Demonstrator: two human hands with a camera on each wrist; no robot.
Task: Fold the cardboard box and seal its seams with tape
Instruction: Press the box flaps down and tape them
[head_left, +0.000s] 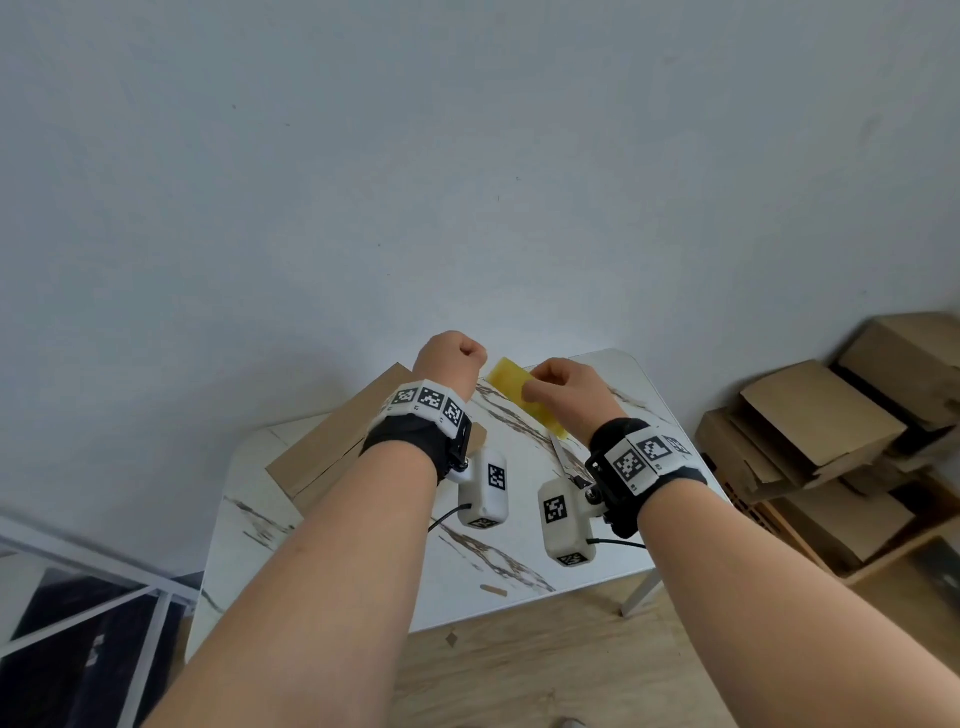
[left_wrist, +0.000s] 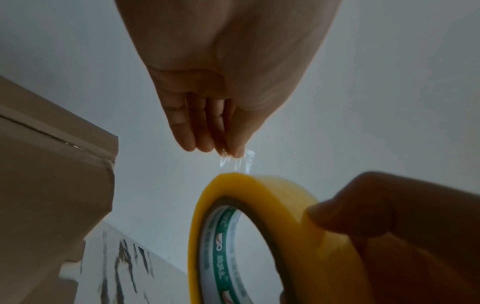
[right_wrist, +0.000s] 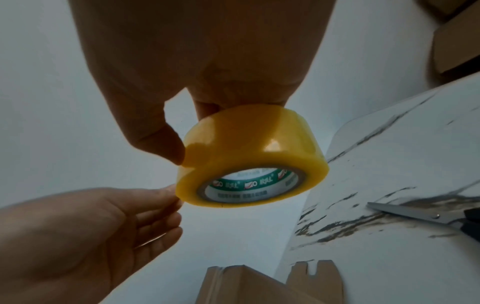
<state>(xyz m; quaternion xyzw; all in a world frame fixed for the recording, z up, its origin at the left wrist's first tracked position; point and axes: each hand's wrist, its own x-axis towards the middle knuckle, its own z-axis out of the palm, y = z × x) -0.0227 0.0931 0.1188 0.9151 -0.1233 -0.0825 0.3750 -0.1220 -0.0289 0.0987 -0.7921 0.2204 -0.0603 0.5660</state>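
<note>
My right hand (right_wrist: 197, 67) grips the tape roll (right_wrist: 252, 156) above the table (head_left: 332, 587). My left hand (left_wrist: 207, 115) pinches the loose tape end (left_wrist: 237, 160). The cardboard box (head_left: 322, 447) lies on the left, seams untaped. Next I must pull out a strip.

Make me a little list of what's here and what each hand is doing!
right hand: holds the yellow tape roll above the table
left hand: pinches the clear tape end just off the roll
box: on the table, left of the hands
scissors: lying on the table
</note>
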